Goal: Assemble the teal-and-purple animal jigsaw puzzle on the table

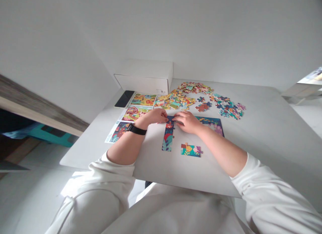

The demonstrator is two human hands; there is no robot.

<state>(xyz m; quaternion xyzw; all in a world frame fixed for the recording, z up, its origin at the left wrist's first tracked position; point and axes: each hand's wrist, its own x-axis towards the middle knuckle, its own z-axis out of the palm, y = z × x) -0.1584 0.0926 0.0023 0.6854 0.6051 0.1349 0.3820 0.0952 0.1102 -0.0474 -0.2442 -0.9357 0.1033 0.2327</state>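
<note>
My left hand [158,117] is closed, its fingertips on a dark blue puzzle piece [170,119] at the top of a joined vertical strip. From the other side my right hand [188,122] presses curled fingers onto the same piece; its fingertips partly cover it. The joined strip [168,140] runs down towards me, with red and teal pictures. Beyond my right hand, a joined section of puzzle [210,122] is partly hidden by that hand and forearm. Nearer the table edge lies a small joined block of pieces [191,150] with yellow and pink flowers.
Loose puzzle pieces lie in a yellow heap [174,99], a pink heap [196,87] and a teal heap [230,106] on the white table [264,136]. Picture sheets [137,113] and a phone [124,99] lie left. A white box [143,81] stands against the wall.
</note>
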